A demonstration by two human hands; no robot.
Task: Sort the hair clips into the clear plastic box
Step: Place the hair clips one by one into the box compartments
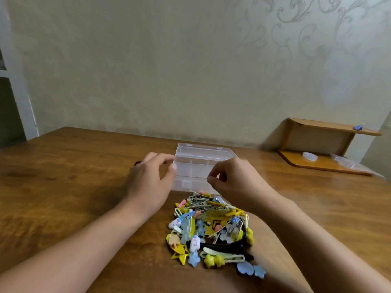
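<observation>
Nothing is held: left hand (148, 182) touches box (203, 163) loosely, right hand (234, 180) is curled empty. Clips (211, 227) remain piled, none seen sorted.

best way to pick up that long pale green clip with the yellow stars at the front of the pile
Judging by its pose, take the pale green clip by its bare right end, past the yellow stars, coming from above. It lies flat on top of the pile's near edge, long axis left to right, so a thumb-and-finger grip across its narrow width should lift it free.
</observation>
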